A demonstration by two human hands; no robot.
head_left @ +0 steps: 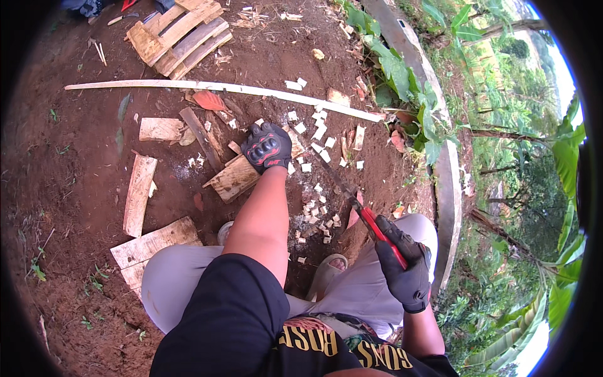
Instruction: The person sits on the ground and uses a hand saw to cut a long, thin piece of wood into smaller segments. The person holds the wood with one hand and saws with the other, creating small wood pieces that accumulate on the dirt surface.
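Observation:
My left hand (267,147), in a black glove with red trim, is closed over a wooden block (234,180) lying on the soil. The block shows on both sides of the glove; my fingertips are hidden beneath the hand. My right hand (405,269), also gloved, is wrapped round the red handle of a long knife (352,200). Its dark, narrow blade points forward and left, the tip close to the block's far end. Small pale wood chips (319,132) lie around the blade tip, and more cut pieces (317,213) are scattered nearer my feet.
A long pale wooden strip (220,88) crosses the ground ahead. Stacked boards (182,41) lie at far left, with loose planks (139,195) and a wide board (154,246) nearer. A concrete edge (447,207) curves along the right, beyond which plants grow.

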